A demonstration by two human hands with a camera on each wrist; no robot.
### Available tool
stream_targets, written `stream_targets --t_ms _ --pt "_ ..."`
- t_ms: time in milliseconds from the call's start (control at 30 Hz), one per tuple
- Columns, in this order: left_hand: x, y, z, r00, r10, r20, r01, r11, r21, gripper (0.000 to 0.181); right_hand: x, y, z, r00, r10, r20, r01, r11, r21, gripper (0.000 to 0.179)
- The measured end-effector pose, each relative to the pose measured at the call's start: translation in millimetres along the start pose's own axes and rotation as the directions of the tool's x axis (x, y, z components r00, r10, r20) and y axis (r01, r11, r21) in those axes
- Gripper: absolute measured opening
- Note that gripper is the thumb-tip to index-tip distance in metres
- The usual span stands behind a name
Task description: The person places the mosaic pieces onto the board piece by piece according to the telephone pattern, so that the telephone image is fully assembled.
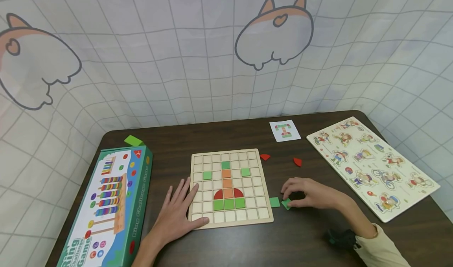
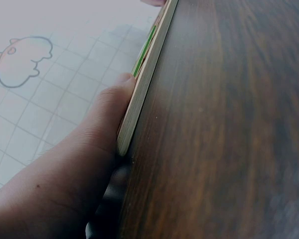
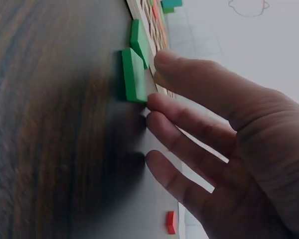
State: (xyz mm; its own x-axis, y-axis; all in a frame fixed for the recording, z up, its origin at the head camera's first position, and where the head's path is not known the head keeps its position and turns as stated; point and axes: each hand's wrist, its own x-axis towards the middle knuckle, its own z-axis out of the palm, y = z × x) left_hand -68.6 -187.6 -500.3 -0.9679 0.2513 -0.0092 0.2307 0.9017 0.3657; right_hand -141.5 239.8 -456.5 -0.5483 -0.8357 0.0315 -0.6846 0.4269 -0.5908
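Note:
On the table lies a square wooden grid board [image 1: 231,218] with orange, green and red pieces in its cells. My left hand [image 1: 178,212] rests along its left edge, fingers spread and thumb over the lower left corner. In the left wrist view the thumb presses on the rim of the board. Just right of the board, my right hand [image 1: 308,194] has thumb and forefinger at opposite sides of a small green square tile [image 1: 286,203], pinching it at the tabletop. Another green tile [image 1: 274,202] lies beside it, against the board's right edge.
Two red quarter-round pieces [image 1: 297,162] lie right of the board. Behind them is a white pattern card [image 1: 285,131]. A picture puzzle board [image 1: 375,164] covers the right side. On the left stands a ring game box [image 1: 106,204], with a green block [image 1: 133,140] behind it.

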Motion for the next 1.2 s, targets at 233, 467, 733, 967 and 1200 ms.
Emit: stream_targets --t_ms 233,467,733,967,1200 --pt "-0.1 -0.1 -0.3 1.000 0.001 0.012 -0.001 1.000 -0.004 0.103 -4.3 2.7 -4.9 0.999 -0.044 0.020 0.044 0.999 0.008 0.011" --pt "-0.1 -1.5 0.7 1.000 -0.009 0.026 0.009 1.000 -0.002 0.103 -4.9 -0.8 -8.5 0.999 -0.013 0.035 0.016 0.997 -0.070 0.011" --pt "0.9 -1.0 1.1 1.000 -0.010 0.024 0.009 1.000 0.002 0.103 -5.9 -8.4 -11.7 0.998 0.026 0.054 -0.017 0.987 -0.160 0.012" --pt "0.7 -0.7 1.5 1.000 0.000 0.001 0.000 1.000 0.004 0.103 -2.9 -13.3 -7.6 0.990 0.104 0.092 -0.089 0.984 -0.155 0.014" --pt "0.9 -1.1 1.7 1.000 0.000 0.004 0.000 1.000 0.006 0.103 1.2 -13.9 -2.6 0.995 0.064 0.083 -0.054 0.992 -0.113 0.014"
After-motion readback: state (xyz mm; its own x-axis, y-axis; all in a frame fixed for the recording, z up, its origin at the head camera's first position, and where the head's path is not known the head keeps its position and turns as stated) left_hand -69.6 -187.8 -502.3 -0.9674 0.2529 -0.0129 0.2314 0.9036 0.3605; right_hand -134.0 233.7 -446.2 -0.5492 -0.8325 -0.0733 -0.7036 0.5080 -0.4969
